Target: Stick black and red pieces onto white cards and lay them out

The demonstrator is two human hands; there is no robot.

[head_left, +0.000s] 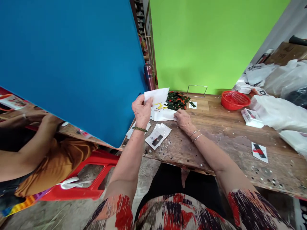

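Note:
My left hand (pixel 142 110) is raised over the wooden table (pixel 216 140), fingers pinched on a white paper sheet (pixel 157 95) held upright. My right hand (pixel 182 118) rests low on the table with its fingers pressed on a white packet (pixel 164 115). Just beyond both hands lies a heap of small dark green and orange pieces (pixel 177 99). A stack of clear packets with a dark piece inside (pixel 158 135) lies near my left wrist.
A red basket (pixel 233 99) stands at the back right beside white plastic bags (pixel 278 111). A printed packet (pixel 259 150) lies at the right. A blue board (pixel 72 64) stands at left; another person in orange (pixel 48 159) sits beside a red stool (pixel 96 179). A wire stand (pixel 197 90) is by the green wall.

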